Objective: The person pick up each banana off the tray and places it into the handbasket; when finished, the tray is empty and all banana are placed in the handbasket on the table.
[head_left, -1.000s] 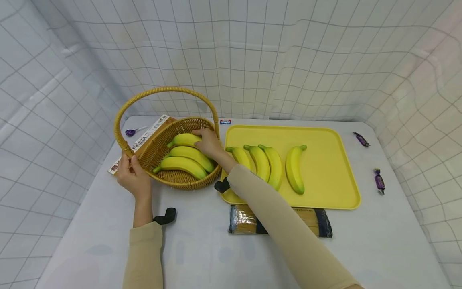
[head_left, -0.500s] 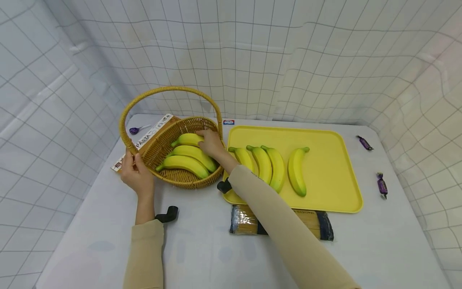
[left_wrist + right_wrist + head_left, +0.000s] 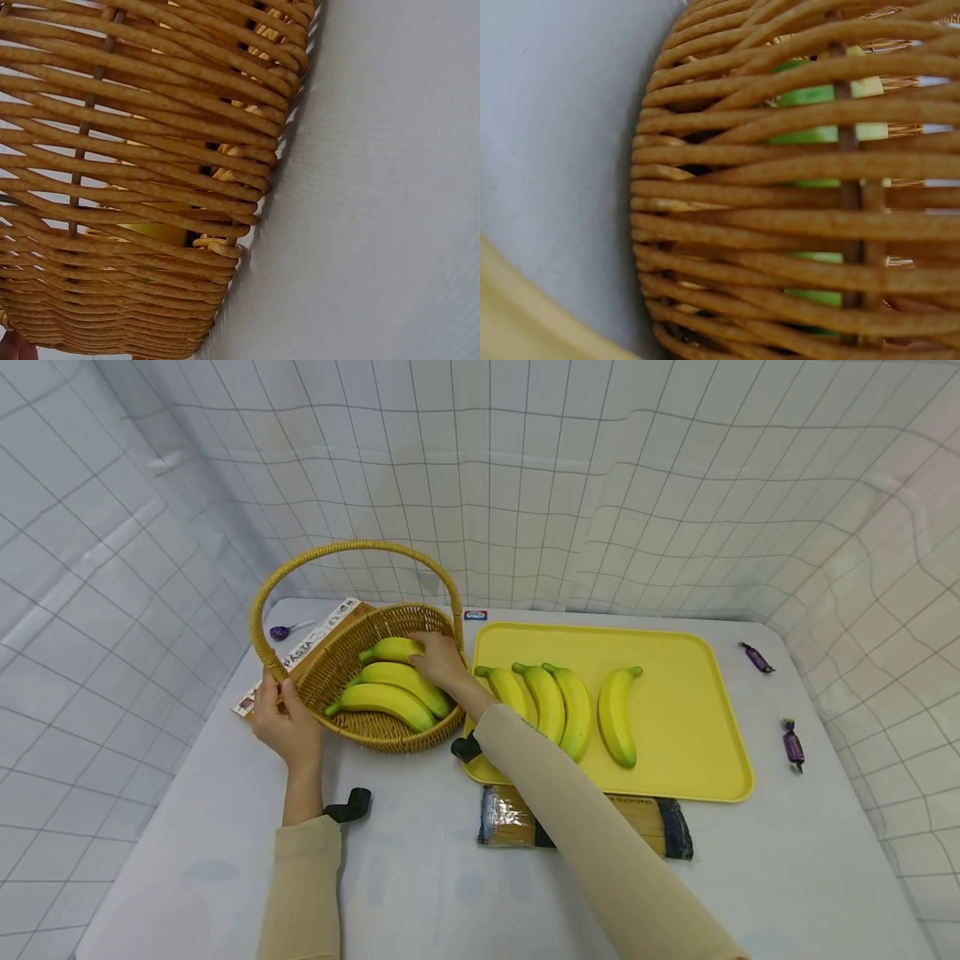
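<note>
A wicker basket (image 3: 390, 744) with a tall hoop handle stands at the left of the table. My left hand (image 3: 287, 722) grips its rim at the near-left foot of the handle. Three bananas lie inside, side by side. At the far one (image 3: 392, 649), my right hand (image 3: 441, 662) reaches over the basket's right rim and holds the banana's right end, which the hand partly hides. The middle banana (image 3: 401, 679) and the near banana (image 3: 386, 700) lie just below it. Through the weave in the right wrist view, green banana tips (image 3: 810, 94) show.
A yellow tray (image 3: 682, 718) bearing several bananas (image 3: 617, 717) lies right of the basket, partly under my right forearm. A spaghetti pack (image 3: 510, 817) lies in front of it. A pasta box (image 3: 300, 652) and lollipop (image 3: 280, 632) are behind the basket; wrapped candies (image 3: 793, 745) lie far right.
The head view has shifted slightly, moving everything a little to the right in the picture. Hands, basket and bananas keep nearly the same places relative to each other.
</note>
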Demonstrator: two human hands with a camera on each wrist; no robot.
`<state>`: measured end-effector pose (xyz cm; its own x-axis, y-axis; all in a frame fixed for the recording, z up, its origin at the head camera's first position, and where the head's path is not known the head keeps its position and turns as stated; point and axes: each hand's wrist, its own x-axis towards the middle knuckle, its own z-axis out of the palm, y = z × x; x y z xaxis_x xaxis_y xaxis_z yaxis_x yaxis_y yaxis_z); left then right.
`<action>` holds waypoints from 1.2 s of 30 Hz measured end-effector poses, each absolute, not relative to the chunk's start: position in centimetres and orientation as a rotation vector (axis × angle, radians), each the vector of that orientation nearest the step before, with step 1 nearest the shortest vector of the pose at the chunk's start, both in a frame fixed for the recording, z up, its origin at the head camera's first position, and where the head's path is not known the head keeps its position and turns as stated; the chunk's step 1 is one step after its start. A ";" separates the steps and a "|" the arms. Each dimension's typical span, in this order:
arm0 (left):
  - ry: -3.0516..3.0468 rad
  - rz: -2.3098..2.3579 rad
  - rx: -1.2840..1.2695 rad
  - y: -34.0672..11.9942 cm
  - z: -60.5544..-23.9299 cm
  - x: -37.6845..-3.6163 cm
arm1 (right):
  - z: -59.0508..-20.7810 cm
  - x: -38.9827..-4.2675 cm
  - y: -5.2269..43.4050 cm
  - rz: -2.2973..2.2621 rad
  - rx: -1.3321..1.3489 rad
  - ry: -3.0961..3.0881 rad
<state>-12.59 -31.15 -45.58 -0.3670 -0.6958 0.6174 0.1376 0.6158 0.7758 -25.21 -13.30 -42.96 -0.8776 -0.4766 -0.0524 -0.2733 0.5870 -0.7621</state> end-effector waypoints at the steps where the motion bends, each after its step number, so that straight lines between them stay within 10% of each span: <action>1: -1.735 -0.945 0.458 -31.1 -45.6 -12.6 | -43.0 -25.3 -13.3 -1.174 -0.620 2.567; 36: -1.710 -0.984 0.493 -30.9 -45.5 -12.5 | -36.4 -17.3 -2.4 -1.488 -1.024 2.494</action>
<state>-12.49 -30.92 -45.51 -0.3611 -0.7277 0.5831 0.1383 0.5766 0.8052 -17.31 -2.36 -36.45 -0.7769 -0.5684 0.2708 -0.5084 0.3126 -0.8024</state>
